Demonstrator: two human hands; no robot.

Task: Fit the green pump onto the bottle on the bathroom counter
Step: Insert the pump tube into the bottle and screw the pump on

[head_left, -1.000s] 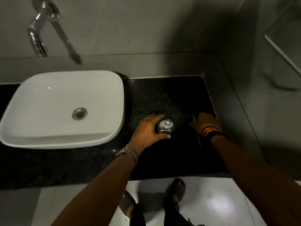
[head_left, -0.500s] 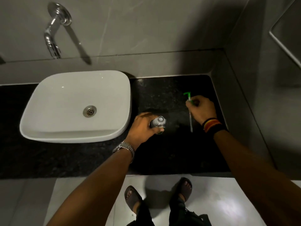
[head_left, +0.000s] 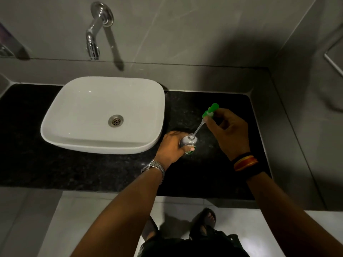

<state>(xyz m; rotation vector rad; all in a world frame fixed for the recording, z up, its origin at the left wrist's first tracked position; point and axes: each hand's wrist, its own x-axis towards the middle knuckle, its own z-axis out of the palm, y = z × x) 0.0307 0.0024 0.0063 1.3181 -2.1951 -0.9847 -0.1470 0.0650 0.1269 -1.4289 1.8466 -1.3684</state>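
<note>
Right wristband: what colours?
The wristband shows black, yellow, orange and red stripes, on the right hand holding the pump. Head view only.

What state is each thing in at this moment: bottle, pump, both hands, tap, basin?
bottle: upright on the counter, uncapped, gripped by the left hand.
green pump: held tilted above the bottle, tube tip at the mouth, not seated.
left hand: closed around the bottle.
right hand: fingers pinching the pump head.
tap: no water running.
basin: empty, drain open.
</note>
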